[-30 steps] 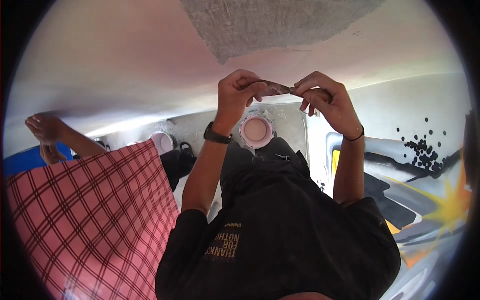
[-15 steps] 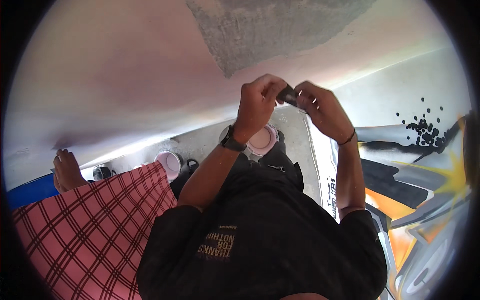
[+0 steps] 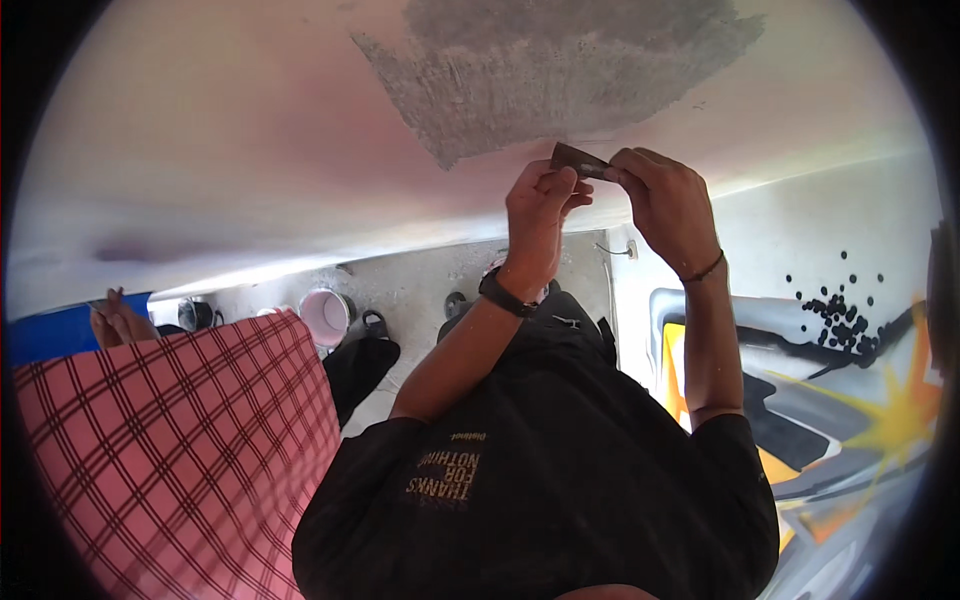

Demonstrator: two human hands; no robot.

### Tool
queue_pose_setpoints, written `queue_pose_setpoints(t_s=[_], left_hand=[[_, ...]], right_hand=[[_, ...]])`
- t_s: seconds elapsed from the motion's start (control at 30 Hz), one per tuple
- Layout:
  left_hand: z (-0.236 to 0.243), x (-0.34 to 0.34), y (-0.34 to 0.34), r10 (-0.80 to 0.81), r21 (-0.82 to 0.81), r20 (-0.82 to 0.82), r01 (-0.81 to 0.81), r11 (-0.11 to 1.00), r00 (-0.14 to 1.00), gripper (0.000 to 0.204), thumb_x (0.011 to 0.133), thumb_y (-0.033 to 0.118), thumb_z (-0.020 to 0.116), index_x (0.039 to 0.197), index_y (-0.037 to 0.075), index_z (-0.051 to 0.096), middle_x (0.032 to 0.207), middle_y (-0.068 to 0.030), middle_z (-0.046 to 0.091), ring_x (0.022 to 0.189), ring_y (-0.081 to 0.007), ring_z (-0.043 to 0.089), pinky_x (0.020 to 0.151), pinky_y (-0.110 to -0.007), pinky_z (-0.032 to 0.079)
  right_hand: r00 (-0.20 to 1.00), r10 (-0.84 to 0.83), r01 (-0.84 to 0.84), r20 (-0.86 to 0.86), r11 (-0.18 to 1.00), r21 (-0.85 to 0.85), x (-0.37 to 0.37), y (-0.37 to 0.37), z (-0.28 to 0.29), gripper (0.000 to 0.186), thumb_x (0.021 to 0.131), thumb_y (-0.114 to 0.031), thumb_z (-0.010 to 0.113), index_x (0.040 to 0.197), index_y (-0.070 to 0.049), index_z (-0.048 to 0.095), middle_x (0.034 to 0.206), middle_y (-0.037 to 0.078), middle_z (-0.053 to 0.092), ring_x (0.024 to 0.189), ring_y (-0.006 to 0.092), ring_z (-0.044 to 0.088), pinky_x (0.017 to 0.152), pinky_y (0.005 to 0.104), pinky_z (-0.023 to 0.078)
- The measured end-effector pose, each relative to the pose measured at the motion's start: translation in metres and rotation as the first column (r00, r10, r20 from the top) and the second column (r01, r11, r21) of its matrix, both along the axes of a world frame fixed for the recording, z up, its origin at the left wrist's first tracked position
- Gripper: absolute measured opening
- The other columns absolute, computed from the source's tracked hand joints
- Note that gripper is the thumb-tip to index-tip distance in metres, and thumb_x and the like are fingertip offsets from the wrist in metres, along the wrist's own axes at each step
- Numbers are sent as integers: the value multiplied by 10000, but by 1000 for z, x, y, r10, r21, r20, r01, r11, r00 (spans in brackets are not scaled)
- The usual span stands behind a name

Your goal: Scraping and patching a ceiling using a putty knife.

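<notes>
My left hand (image 3: 541,208) and my right hand (image 3: 672,200) are raised in front of the wall. Both pinch a small, dark, flat rectangular piece (image 3: 574,158), which looks stiff or folded; I cannot make out what it is. My left thumb and fingers grip its lower edge, and my right fingers close on its right end. Just beyond it, the wall (image 3: 260,130) carries a rough grey patch (image 3: 560,75) amid whitish-pink paint. The piece appears apart from the wall.
At left, a co-worker in a pink plaid shirt (image 3: 190,420) stands close, one hand (image 3: 125,325) near the wall. A pale bucket (image 3: 325,315) sits on the floor beside them. To the right, a side wall (image 3: 850,400) bears colourful graffiti; a socket (image 3: 631,249) is near the corner.
My hands have shifted slightly right, and the dark piece now shows more of its flat face. My view has tilted, bringing more grey patch into sight. The co-worker's hand looks lower.
</notes>
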State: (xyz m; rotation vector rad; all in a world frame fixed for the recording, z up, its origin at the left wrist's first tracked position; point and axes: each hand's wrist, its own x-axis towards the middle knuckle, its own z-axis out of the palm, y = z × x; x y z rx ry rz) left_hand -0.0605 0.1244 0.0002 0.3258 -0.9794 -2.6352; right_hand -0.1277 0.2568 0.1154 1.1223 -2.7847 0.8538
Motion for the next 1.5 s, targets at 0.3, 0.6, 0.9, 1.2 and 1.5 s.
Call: queue_pose_setpoints(t_s=[0.3,0.6,0.9,1.2,1.5], left_hand=[[7,-36,34,211,190,-61,-197,962,975,264,1038,329,584,995,73,638,980,-54,692,953,-167,659,891,-356,520],[-3,-38,46,244,258,-15,-233,938,970,377,1042,370,569,923,29,677,861,-70,704,791,-160,675,776,-326,563],[6,-40,49,260,215,129,-283,935,957,427,1025,402,590,851,18,656,791,-70,688,700,-158,679,652,-297,585],[10,-36,35,288,232,141,-314,921,947,453,1022,411,594,844,-1,653,802,-86,697,692,-166,687,630,-294,591],[18,-25,5,307,255,150,-336,906,940,437,1017,405,603,856,3,664,790,-95,698,684,-178,690,635,-320,604]], right_hand=[[968,28,-31,-250,999,-11,-24,-8,-23,185,931,-242,682,858,-74,661,792,76,667,659,295,668,562,402,507],[949,-4,-10,-316,999,-46,-20,0,-50,145,903,-207,713,827,-96,659,730,58,633,622,264,655,529,380,493],[954,16,-35,-301,998,-59,-27,0,-52,183,905,-203,712,782,-92,632,707,53,625,588,255,645,502,374,481],[949,74,-89,-305,995,-37,-23,-18,-40,160,892,-185,712,781,-95,641,720,49,636,597,253,649,515,373,491],[937,96,-108,-335,994,-17,-17,-44,-30,177,881,-189,724,772,-94,622,696,56,607,582,260,629,500,383,465]])
